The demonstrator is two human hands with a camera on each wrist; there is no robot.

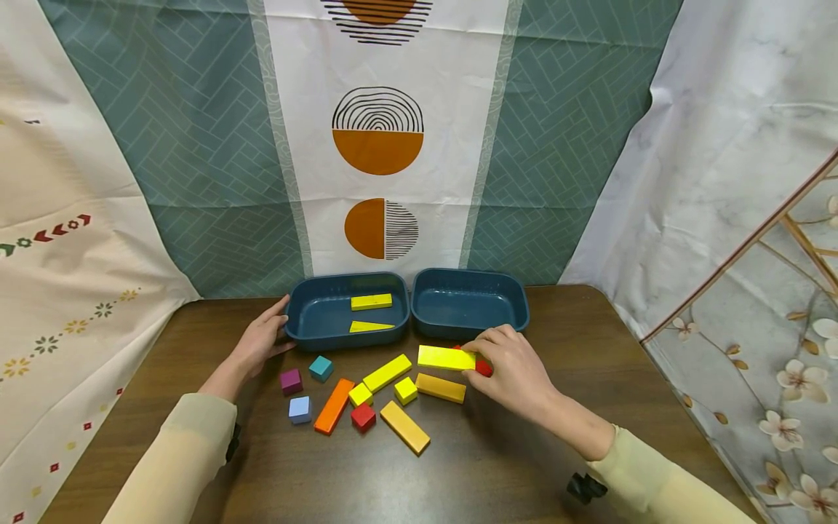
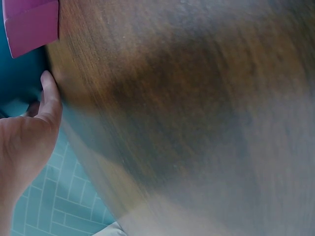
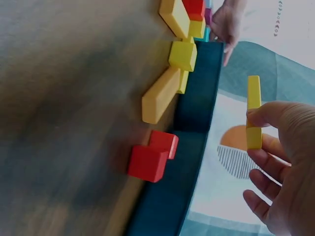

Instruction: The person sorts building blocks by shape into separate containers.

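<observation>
My right hand pinches a flat yellow block by one end, between thumb and fingers. In the right wrist view the yellow block is held clear of the table. My left hand touches the left end of the left dark blue bin, its thumb extended along the side. Inside that bin lie two yellow pieces, one a flat block. Beside it stands a second blue bin, with no blocks visible inside. Red cubes are partly hidden behind my right hand in the head view.
Nearer on the wooden table lie a yellow block, two yellow cubes, an orange block, two tan blocks and a red cube. Teal, purple and light blue cubes sit left.
</observation>
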